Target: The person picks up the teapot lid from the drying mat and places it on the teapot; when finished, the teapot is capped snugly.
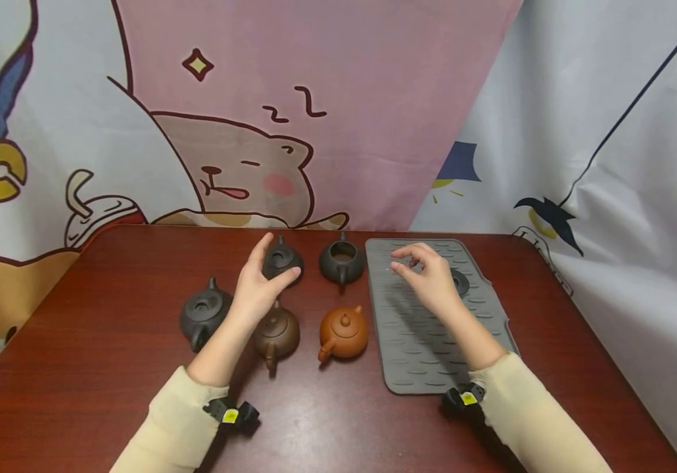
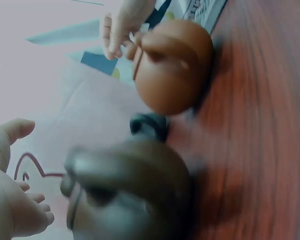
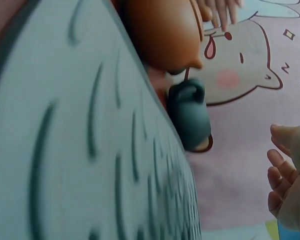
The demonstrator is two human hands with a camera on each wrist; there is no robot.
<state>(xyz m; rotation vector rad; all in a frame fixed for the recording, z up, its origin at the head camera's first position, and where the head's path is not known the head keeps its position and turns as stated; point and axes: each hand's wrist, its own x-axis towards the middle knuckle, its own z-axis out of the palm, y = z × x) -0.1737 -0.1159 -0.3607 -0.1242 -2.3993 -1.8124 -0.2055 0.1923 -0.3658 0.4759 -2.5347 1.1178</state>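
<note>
My left hand (image 1: 256, 282) reaches over the table with thumb and fingers spread, overlapping a black teapot (image 1: 282, 255) in the head view. Nothing shows between its fingers in the left wrist view. Above a grey ridged mat (image 1: 397, 368) hovers my right hand (image 1: 430, 276), fingers loosely bent, thumb and forefinger apart, holding nothing. A dark round lid (image 1: 460, 282) lies on the mat, partly hidden behind that hand. Left of the mat stands a black teapot (image 1: 341, 264) with its top uncovered and the inside showing.
Nearer the front are a brown teapot (image 1: 277, 332) and an orange teapot (image 1: 344, 332), both lidded. Another black teapot (image 1: 204, 312) stands at the left, beside my left forearm. A printed curtain (image 1: 374, 131) hangs behind the dark red wooden table (image 1: 315, 420).
</note>
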